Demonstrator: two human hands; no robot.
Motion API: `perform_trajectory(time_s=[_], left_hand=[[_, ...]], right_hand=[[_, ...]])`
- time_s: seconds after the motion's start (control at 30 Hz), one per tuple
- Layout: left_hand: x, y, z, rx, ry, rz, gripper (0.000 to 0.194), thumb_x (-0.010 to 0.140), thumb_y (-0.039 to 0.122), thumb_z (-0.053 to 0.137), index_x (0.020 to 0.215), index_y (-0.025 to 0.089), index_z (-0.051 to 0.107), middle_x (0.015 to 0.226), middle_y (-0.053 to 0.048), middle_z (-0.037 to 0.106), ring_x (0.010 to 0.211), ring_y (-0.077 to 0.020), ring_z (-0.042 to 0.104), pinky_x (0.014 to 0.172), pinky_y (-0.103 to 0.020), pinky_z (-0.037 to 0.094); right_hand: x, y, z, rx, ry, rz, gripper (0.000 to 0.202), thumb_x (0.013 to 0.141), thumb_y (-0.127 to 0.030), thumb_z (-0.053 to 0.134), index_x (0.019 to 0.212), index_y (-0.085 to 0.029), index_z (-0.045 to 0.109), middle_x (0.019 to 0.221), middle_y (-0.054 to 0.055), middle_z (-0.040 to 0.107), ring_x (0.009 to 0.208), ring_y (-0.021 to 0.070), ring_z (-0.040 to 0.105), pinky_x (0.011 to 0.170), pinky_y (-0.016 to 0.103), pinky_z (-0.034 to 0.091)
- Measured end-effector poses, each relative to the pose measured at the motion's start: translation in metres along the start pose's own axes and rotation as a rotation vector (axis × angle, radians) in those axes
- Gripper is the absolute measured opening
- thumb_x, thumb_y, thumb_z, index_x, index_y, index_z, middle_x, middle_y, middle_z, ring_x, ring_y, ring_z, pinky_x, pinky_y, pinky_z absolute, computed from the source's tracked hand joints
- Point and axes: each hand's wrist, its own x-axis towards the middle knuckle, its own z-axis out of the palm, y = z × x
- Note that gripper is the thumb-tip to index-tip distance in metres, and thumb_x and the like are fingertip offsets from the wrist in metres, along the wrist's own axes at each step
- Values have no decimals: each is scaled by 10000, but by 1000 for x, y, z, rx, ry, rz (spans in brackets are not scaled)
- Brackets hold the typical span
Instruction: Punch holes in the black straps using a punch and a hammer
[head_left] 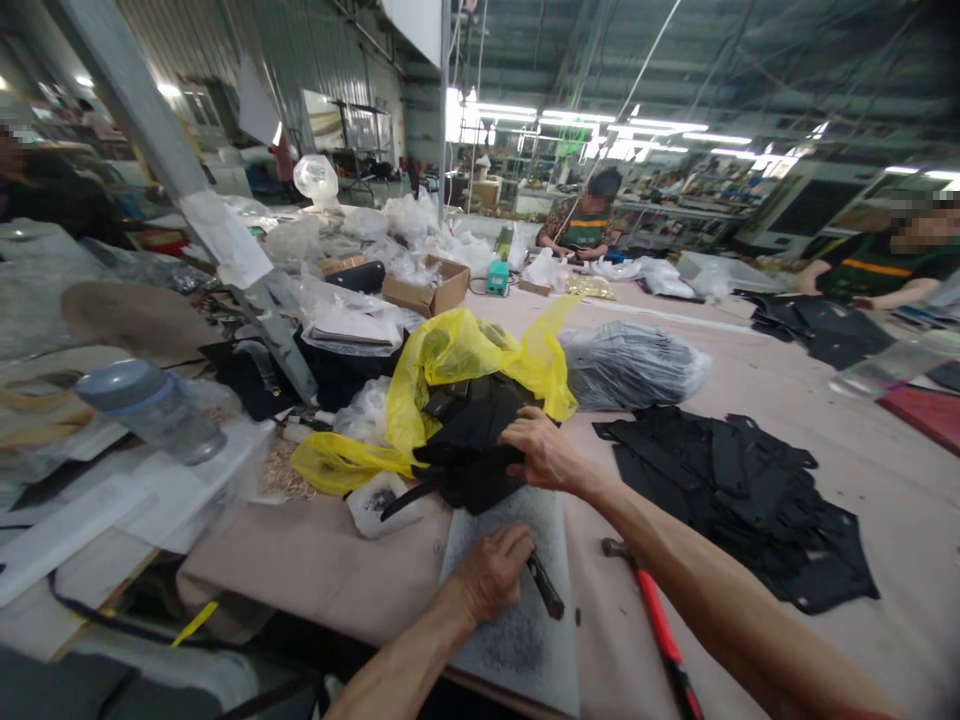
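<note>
My left hand (495,575) is closed in a fist above a grey-white board (555,640). A short dark rod-like tool (546,588) sticks out of its right side; the tool's other end is hidden in the fingers. My right hand (541,450) has its fingers curled over the edge of black cut pieces (480,425), which spill from a yellow plastic bag (409,385). Beyond the right forearm, more flat black pieces (739,500) lie in a loose heap. A hammer with a red handle (660,620) rests on the table beside the board.
A small white tray (367,505) with tiny dark bits stands left of the board. A water bottle (154,410) is at the left, near a slanting metal post (169,150). Behind the yellow bag lies a clear-wrapped bundle (634,365). Co-workers sit across the table (675,330).
</note>
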Motion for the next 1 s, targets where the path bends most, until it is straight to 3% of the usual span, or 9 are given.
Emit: perform_trajectory(time_s=[0.1,0.2,0.3,0.43,0.57,0.67,0.77,0.87,1.0], left_hand=[[-4,1,2,-135,148,-137,367,701,-9,410,995,176,527,1028,-84,643,966,-201,644,815,-333,582],[-4,0,6,-185,216,-239,376,721,-12,408,1008,192,538,1006,-66,654,953,-195,652,845,-356,580],[-5,-2,8,-213,269,-288,353,771,-8,391,1021,188,546,997,-73,660,965,-190,652,876,-354,567],[-6,-4,9,-217,300,-262,328,802,2,382,1027,180,541,981,-80,659,968,-188,652,877,-339,563],[-5,-3,7,-161,252,-201,371,745,-23,388,1018,182,534,979,-78,663,948,-186,664,845,-327,579],[-6,0,6,-98,194,-116,380,732,-28,392,1018,178,533,1005,-87,665,967,-190,667,835,-324,590],[-6,3,5,-19,145,0,357,754,-17,396,1030,165,531,1048,-111,660,999,-209,661,833,-342,598],[-5,4,3,16,120,53,348,758,-19,394,1019,162,535,1048,-112,657,994,-211,662,832,-342,602],[-3,4,3,12,142,46,395,737,-37,386,1048,161,528,1035,-107,660,975,-195,668,832,-329,605]], right_hand=[[9,5,-11,-68,188,-45,154,770,-175,577,911,-191,637,876,46,677,872,209,594,1066,468,239],[7,9,7,-118,259,-57,359,791,-101,488,1105,-196,633,1155,83,659,1156,247,531,1128,515,131],[-10,12,47,-136,134,27,548,784,-63,453,1304,-199,557,1397,106,528,1373,285,344,1141,555,76],[-35,14,83,-77,-16,217,713,764,-61,464,1458,-210,405,1541,116,345,1428,300,251,1134,554,145],[-44,8,85,27,112,384,578,829,-83,428,1396,-183,478,1474,112,429,1368,242,353,1126,428,251],[-51,-2,89,121,232,749,412,882,-152,432,1272,-173,566,1323,106,549,1235,206,486,1043,309,356],[-63,-9,99,171,217,1045,328,871,-213,482,1169,-163,610,1157,119,621,1078,226,582,933,299,424],[-71,-9,107,192,180,1137,326,834,-222,520,1135,-149,622,1078,123,642,1009,237,612,877,297,440],[-62,0,104,212,156,1144,524,779,-216,568,1299,-163,536,1226,122,592,1106,230,572,906,280,420]])
